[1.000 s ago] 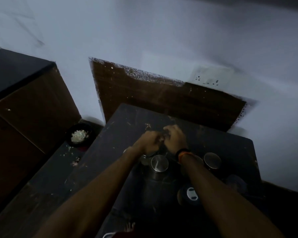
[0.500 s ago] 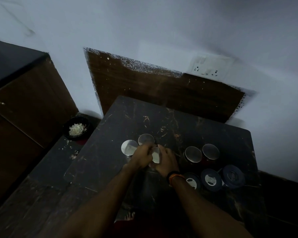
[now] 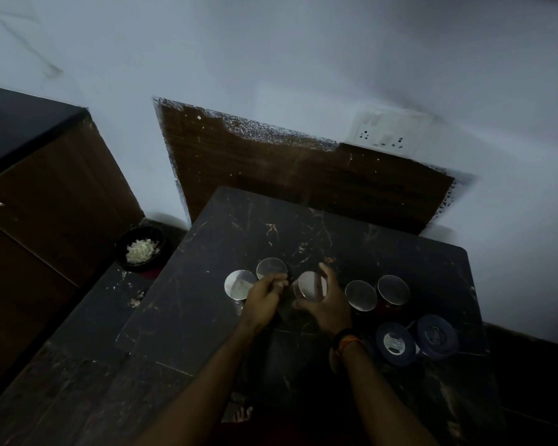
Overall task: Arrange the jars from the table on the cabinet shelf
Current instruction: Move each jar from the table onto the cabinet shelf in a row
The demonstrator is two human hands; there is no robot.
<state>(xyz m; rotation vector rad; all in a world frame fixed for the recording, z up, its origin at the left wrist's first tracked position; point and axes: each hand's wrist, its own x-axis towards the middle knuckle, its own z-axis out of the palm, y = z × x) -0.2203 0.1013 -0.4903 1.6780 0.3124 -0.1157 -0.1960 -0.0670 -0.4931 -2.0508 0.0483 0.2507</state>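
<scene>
Several jars stand on the dark marble table (image 3: 207, 304). Silver lids top two jars at the left (image 3: 240, 284) (image 3: 271, 268) and two at the right (image 3: 360, 295) (image 3: 393, 289). Two dark-blue-lidded jars (image 3: 395, 343) (image 3: 435, 336) sit near the right front. My right hand (image 3: 331, 305) curls around the middle silver-lidded jar (image 3: 310, 284), thumb in front and fingers behind. My left hand (image 3: 263, 299) has its fingers curled against that jar's left side. The brown cabinet (image 3: 45, 204) is at the left; no shelf shows.
A black bowl (image 3: 140, 249) with white bits sits on the floor between cabinet and table. A wooden panel (image 3: 303, 178) leans on the wall behind the table, with a wall socket (image 3: 387, 133) above it. A bare foot (image 3: 240, 415) shows below the table's front edge.
My hands drew back from the far part of the table onto the middle jar. My right fingers have since spread wider around it. The view tilted down, showing more jars.
</scene>
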